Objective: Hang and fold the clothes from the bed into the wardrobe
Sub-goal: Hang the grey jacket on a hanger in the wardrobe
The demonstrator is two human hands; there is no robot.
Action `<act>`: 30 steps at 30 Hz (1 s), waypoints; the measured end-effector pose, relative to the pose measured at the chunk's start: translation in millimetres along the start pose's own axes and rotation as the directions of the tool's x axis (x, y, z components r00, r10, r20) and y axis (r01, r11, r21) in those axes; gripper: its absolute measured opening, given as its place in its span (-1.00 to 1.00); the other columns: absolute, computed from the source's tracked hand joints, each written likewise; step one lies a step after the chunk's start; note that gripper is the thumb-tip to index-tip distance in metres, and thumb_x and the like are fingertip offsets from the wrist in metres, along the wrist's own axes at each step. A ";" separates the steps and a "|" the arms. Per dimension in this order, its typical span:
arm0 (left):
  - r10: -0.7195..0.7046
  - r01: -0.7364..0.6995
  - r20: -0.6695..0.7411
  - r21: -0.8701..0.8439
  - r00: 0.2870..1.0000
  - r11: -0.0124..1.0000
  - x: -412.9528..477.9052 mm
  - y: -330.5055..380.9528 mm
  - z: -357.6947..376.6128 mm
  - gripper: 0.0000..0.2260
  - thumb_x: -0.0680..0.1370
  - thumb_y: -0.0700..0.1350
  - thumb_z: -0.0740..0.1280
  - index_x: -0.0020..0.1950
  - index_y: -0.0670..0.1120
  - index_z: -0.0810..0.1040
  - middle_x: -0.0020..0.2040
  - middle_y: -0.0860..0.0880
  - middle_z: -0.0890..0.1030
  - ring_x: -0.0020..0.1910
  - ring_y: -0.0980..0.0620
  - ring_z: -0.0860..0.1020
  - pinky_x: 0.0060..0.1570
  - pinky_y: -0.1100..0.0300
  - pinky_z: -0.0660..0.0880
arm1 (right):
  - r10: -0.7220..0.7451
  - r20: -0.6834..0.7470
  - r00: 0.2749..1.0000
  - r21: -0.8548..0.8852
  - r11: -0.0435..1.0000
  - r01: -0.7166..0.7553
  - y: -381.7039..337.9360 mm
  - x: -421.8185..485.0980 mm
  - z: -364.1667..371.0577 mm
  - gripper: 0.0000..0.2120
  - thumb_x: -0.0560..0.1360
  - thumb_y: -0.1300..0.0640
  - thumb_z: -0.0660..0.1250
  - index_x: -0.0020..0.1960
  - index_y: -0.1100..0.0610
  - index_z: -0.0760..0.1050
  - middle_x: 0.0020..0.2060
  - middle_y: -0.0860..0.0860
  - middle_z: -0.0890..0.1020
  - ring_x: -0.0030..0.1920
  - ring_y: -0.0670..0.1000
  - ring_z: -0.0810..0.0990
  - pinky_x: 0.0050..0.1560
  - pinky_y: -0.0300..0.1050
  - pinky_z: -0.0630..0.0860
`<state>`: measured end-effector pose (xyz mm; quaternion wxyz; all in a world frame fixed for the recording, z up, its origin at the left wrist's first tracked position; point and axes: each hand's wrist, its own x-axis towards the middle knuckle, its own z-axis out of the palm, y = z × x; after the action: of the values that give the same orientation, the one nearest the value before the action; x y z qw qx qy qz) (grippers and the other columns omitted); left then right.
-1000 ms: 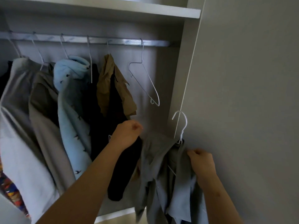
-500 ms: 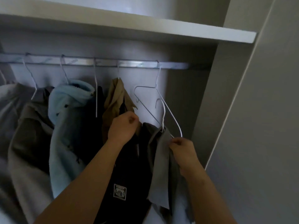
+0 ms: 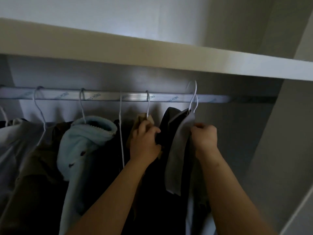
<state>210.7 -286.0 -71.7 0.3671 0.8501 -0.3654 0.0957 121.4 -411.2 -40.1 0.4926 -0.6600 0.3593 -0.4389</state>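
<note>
Hanger hook [image 3: 194, 88] now above rail [image 3: 108, 96], under shelf [image 3: 152, 53]

Holds both bare forearms up and forward, left one slanting in from the lower left, right one from the lower right, wrists drawn closer together than elbows. Grips a fold of dark cloth [image 3: 163, 131] in the left hand [image 3: 145, 141], back of the hand toward the camera, fingers curled rightward round the fold. Pinches the edge of the grey garment [image 3: 177, 150] with the right hand [image 3: 205, 138], thumb and forefinger meeting at its upper left, remaining fingers curled in, about level with the left hand and near it.
</note>
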 end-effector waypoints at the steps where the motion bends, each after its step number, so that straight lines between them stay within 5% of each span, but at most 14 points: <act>1: -0.004 0.004 0.000 -0.009 1.000 1.000 0.6 -3.0 1.7 -0.61 0.42 -0.16 0.38 0.23 0.05 0.45 0.43 0.03 0.15 0.35 -0.12 0.22 0.28 0.10 0.24 | -0.001 0.018 1.000 -0.027 1.000 0.001 0.4 4.4 5.6 -0.82 0.43 0.31 0.21 -0.19 0.19 0.58 -0.33 0.11 0.56 -0.33 0.06 0.52 -0.26 -0.18 0.40; 6: -0.032 0.030 -0.020 -0.104 0.999 0.994 -2.8 -11.8 8.0 -0.61 0.41 -0.23 0.34 0.21 0.04 0.47 0.44 0.03 0.17 0.37 -0.08 0.24 0.27 0.11 0.25 | 0.057 0.157 0.986 -0.197 0.980 -0.025 20.8 3.9 26.7 -0.79 0.47 0.27 0.22 0.04 0.20 0.57 -0.10 0.15 0.61 -0.10 0.11 0.57 -0.13 -0.15 0.45; 15: -0.112 0.101 -0.061 -0.157 0.992 0.982 -20.8 -15.2 16.1 -0.62 0.45 -0.16 0.33 0.25 0.07 0.43 0.39 0.03 0.23 0.33 -0.09 0.27 0.24 -0.02 0.33 | -0.022 0.106 0.994 -0.171 0.985 0.040 32.6 -20.5 18.3 -0.81 0.53 0.17 0.24 0.11 0.10 0.53 -0.11 -0.02 0.56 -0.05 0.05 0.54 -0.01 -0.11 0.49; 22: -0.173 0.160 -0.060 -0.182 0.983 0.970 -43.1 -9.5 22.3 -0.57 0.47 -0.20 0.28 0.31 0.09 0.40 0.42 0.02 0.23 0.34 -0.12 0.27 0.27 -0.03 0.30 | -0.015 0.108 0.994 -0.159 0.987 0.032 48.7 -54.4 0.8 -0.82 0.53 0.20 0.21 0.08 0.06 0.50 -0.17 -0.03 0.59 -0.31 -0.15 0.50 -0.40 -0.39 0.39; 26: -0.186 0.166 -0.078 -0.211 0.980 0.963 -64.7 -4.6 26.3 -0.54 0.48 -0.25 0.26 0.35 0.06 0.37 0.43 -0.02 0.21 0.36 -0.13 0.24 0.34 0.03 0.23 | 0.006 0.119 0.993 -0.157 0.988 0.012 62.3 -77.3 -13.3 -0.80 0.56 0.16 0.16 0.09 0.13 0.52 -0.19 0.04 0.60 -0.22 0.03 0.54 -0.24 -0.16 0.43; 30: -0.212 0.189 -0.052 -0.285 0.976 0.940 -100.5 4.1 32.3 -0.55 0.48 -0.28 0.27 0.33 0.06 0.39 0.44 -0.02 0.19 0.39 -0.10 0.21 0.36 0.10 0.21 | 0.049 0.153 0.987 -0.135 0.990 -0.028 80.0 -100.9 -33.5 -0.78 0.59 0.11 0.12 0.03 0.14 0.52 -0.33 0.01 0.51 -0.31 -0.02 0.44 -0.25 -0.18 0.32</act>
<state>132.6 -255.0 -135.8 0.5055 0.8181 -0.2711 0.0404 50.8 -351.5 -135.8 0.4829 -0.7165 0.3606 -0.3514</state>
